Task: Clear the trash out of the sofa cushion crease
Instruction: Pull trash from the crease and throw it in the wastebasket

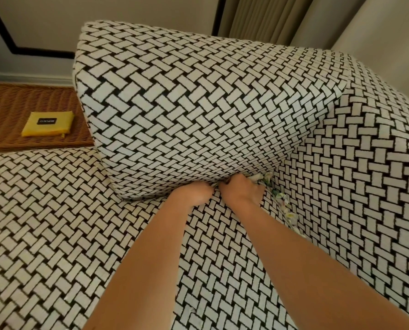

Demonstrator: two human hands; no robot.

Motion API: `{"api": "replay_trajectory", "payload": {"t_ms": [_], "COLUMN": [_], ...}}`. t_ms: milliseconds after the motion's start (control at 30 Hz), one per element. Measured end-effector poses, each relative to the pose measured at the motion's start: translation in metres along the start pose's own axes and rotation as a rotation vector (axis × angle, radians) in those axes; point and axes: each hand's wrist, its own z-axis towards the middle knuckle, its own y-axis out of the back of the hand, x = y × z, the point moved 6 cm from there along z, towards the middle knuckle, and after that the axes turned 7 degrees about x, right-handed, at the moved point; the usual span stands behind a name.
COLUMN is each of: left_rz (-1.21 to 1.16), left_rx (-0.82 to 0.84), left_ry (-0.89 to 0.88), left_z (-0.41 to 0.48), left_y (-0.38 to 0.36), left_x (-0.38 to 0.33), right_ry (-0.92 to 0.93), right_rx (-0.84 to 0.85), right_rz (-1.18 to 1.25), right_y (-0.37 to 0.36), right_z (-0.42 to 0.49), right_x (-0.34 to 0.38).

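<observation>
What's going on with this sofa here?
A person has both hands at the crease where the back cushion meets the seat. The left hand and right hand sit side by side with their fingertips hidden, so any grip is unclear. Crumpled paper scraps line the crease just right of the right hand, not yet cleared.

I saw a brown wicker bench (20, 101) with a flat yellow pouch (47, 123) on it; behind it a cream wall (103, 10) with black trim (1, 32), beige curtains (265, 17) far to its right.
</observation>
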Motion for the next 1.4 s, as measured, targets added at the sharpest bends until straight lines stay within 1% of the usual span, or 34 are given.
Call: {"api": "replay_trajectory", "payload": {"t_ms": [167, 233, 300, 400, 567, 767, 900, 1067, 1133, 1233, 1400], "left_rz": [-0.028, -0.012, 0.048, 0.109, 0.134, 0.110, 0.084, -0.114, -0.196, -0.316, -0.443], "left_rx": [-0.025, -0.066, -0.145, -0.259, -0.389, -0.463, -0.507, -0.615, -0.659, -0.650, -0.605], "left_ry": [-0.046, -0.051, -0.056, -0.093, -0.141, -0.164, -0.213, -0.332, -0.345, -0.323, -0.302], "left_z": [0.000, -0.005, -0.011, -0.019, -0.023, -0.028, -0.037, -0.061, -0.074, -0.089, -0.131], "left_y": [-0.002, -0.001, 0.002, 0.004, 0.007, 0.008, 0.009, 0.008, 0.004, -0.006, -0.027], "left_x": [0.002, 0.004, 0.005, 0.003, 0.002, 0.000, -0.003, -0.001, 0.003, 0.014, 0.022], "right_ry": [0.039, 0.055, 0.075, 0.118, 0.198, 0.295, 0.387, 0.427, 0.429, 0.424, 0.420], "right_rx": [0.106, 0.108, 0.086, 0.027, -0.099, -0.272, -0.367, -0.298, -0.256, -0.205, -0.121], "right_rz": [-0.035, -0.019, 0.021, 0.062, 0.101, 0.259, 0.422, 0.475, 0.511, 0.545, 0.547], "right_y": [0.003, 0.002, 0.001, -0.001, 0.000, 0.002, 0.002, -0.003, -0.004, -0.005, -0.006], "right_z": [0.006, 0.007, 0.006, 0.006, 0.001, -0.013, -0.037, -0.057, -0.064, -0.079, -0.115], "right_x": [0.003, 0.001, -0.001, -0.002, -0.004, -0.011, -0.018, -0.021, -0.022, -0.023, -0.026]}}
